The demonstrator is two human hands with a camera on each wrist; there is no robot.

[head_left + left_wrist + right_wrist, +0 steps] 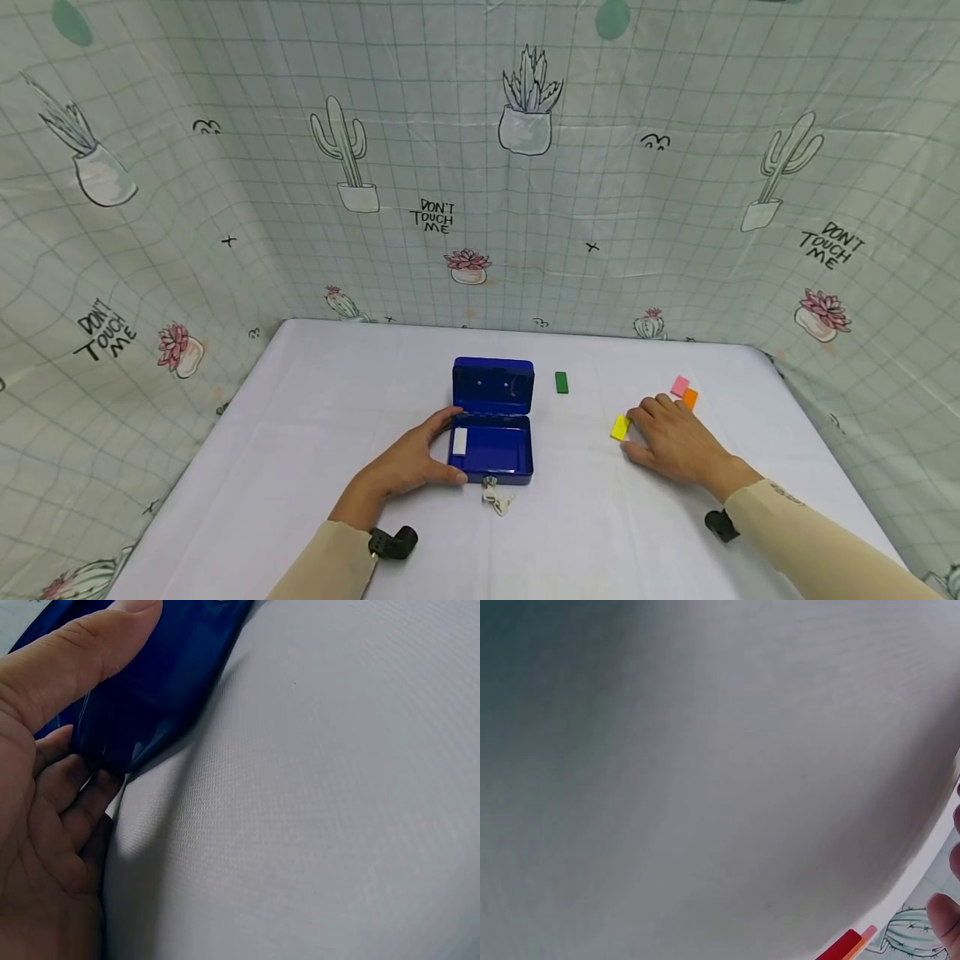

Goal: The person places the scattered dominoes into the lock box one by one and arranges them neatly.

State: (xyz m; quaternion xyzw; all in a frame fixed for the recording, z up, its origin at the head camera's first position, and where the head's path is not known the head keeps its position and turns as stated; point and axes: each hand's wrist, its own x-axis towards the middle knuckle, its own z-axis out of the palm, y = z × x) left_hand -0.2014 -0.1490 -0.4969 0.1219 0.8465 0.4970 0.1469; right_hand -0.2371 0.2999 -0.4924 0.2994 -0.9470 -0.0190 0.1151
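Observation:
A blue metal cash box point(512, 450) stands on the table with its lid raised and a white block point(460, 442) inside at the left. My left hand point(405, 462) grips the box's left side, thumb at the front corner and fingers toward the back; the left wrist view shows this thumb point(75, 656) over the blue metal. Keys point(495, 500) hang at the front lock. Over the table at the right, my right hand point(675, 437) has its fingertips beside a yellow block point(619, 427). A red block point(841, 945) appears in the right wrist view, hidden in the head view.
A green block point(562, 382) lies right of the box lid. Pink point(679, 386) and orange point(690, 398) blocks lie together behind the right hand. The white-covered table point(337, 367) is bordered by a patterned curtain point(420, 133) at the back and sides.

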